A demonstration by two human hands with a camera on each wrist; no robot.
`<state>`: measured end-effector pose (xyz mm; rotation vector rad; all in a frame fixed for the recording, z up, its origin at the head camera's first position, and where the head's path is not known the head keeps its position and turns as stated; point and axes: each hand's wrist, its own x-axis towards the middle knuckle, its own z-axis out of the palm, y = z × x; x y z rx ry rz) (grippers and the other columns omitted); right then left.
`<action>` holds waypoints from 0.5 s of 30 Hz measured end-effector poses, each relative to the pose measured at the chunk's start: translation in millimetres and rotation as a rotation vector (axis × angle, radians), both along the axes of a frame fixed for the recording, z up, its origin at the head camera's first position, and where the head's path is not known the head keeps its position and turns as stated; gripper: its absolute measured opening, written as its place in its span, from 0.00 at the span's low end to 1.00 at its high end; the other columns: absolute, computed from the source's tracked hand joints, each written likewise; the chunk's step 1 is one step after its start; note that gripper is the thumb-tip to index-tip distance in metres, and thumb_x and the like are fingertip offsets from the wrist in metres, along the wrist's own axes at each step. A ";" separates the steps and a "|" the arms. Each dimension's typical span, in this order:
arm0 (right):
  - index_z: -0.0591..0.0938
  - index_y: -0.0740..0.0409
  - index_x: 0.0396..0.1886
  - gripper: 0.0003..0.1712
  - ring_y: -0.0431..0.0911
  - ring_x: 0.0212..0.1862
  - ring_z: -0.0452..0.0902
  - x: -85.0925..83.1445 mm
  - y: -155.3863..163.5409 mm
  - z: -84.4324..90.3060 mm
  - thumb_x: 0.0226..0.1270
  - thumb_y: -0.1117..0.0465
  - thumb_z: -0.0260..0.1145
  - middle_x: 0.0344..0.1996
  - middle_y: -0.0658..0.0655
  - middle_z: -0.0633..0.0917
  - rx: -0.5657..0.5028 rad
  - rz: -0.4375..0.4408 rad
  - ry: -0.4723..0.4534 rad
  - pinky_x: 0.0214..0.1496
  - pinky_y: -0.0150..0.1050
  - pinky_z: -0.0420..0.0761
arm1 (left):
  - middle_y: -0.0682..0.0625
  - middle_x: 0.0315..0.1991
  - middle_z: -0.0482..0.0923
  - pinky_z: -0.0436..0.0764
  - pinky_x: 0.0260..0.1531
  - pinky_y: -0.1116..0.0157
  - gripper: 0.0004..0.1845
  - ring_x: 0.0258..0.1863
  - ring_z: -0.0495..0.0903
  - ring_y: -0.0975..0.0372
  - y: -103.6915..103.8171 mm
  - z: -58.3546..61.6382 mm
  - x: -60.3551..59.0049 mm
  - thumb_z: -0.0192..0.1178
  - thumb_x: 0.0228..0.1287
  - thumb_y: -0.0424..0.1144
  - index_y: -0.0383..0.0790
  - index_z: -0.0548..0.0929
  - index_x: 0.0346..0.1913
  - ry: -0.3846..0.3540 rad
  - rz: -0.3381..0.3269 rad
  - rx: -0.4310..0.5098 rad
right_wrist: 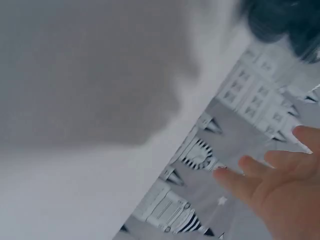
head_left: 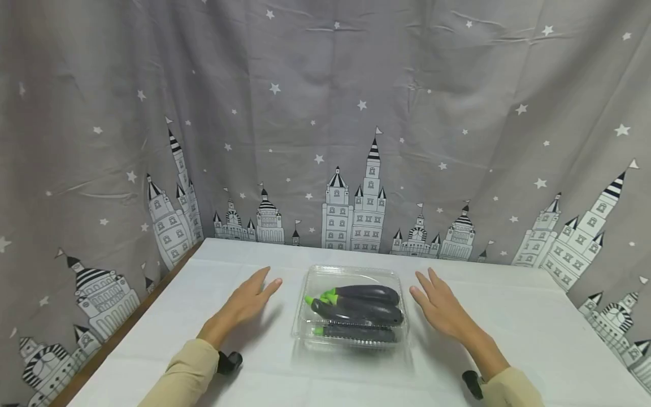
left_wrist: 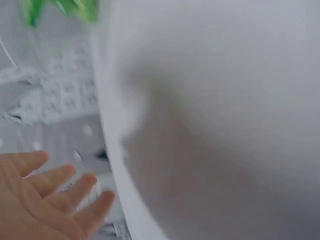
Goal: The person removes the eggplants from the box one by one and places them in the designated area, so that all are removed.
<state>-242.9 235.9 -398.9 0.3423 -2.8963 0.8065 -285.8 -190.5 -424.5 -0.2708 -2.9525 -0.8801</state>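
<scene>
Hands flank a closed clear plastic clamshell box [head_left: 351, 308] holding three dark purple eggplants [head_left: 363, 310], mid-table on the white tablecloth [head_left: 534, 333]. Left hand [head_left: 247, 301] and right hand [head_left: 441, 308] are flat, fingers extended, holding nothing, just beside the box.

Wrist views blurring badly: eggplants [right_wrist: 282, 22] showing as a dark smear (cropped by the top edge), left hand [left_wrist: 42, 200] running off the bottom-left corner.

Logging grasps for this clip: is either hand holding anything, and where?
Nothing is held. The left hand and right hand are open on either side of the clear box of eggplants, not touching it.
</scene>
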 end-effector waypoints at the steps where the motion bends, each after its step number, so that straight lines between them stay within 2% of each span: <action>1: 0.58 0.68 0.75 0.38 0.72 0.73 0.42 2.2 -1.7 2.5 0.81 0.43 0.40 0.74 0.75 0.49 -0.055 0.019 -0.009 0.69 0.71 0.44 | 0.30 0.73 0.55 0.52 0.68 0.37 0.43 0.71 0.55 0.37 4.1 2.4 3.5 0.38 0.75 0.64 0.29 0.56 0.75 0.000 -0.026 0.080; 3: 0.57 0.70 0.75 0.38 0.71 0.74 0.41 7.9 -4.9 7.4 0.81 0.44 0.42 0.74 0.75 0.49 -0.174 0.060 -0.050 0.71 0.68 0.43 | 0.33 0.72 0.59 0.58 0.67 0.39 0.40 0.69 0.60 0.38 12.8 6.8 13.0 0.42 0.76 0.61 0.30 0.58 0.74 -0.011 -0.078 0.225; 6: 0.54 0.65 0.77 0.39 0.68 0.75 0.41 20.5 -11.6 12.4 0.80 0.42 0.44 0.76 0.71 0.48 -0.312 0.075 -0.149 0.71 0.67 0.45 | 0.35 0.72 0.61 0.63 0.64 0.39 0.37 0.67 0.65 0.40 24.3 10.8 29.4 0.47 0.76 0.57 0.34 0.59 0.75 -0.041 -0.141 0.361; 10: 0.52 0.57 0.78 0.40 0.67 0.75 0.43 36.7 -20.4 13.6 0.78 0.42 0.50 0.77 0.67 0.48 -0.428 0.070 -0.240 0.69 0.69 0.50 | 0.36 0.76 0.52 0.63 0.64 0.39 0.38 0.69 0.62 0.41 35.5 13.7 49.7 0.54 0.73 0.50 0.38 0.52 0.78 -0.124 -0.235 0.516; 15: 0.49 0.50 0.80 0.44 0.64 0.77 0.36 53.4 -27.4 3.5 0.73 0.46 0.60 0.78 0.64 0.44 -0.538 0.104 -0.306 0.69 0.69 0.50 | 0.38 0.78 0.42 0.65 0.63 0.41 0.45 0.72 0.58 0.41 45.6 14.1 71.0 0.60 0.69 0.46 0.41 0.45 0.79 -0.201 -0.308 0.638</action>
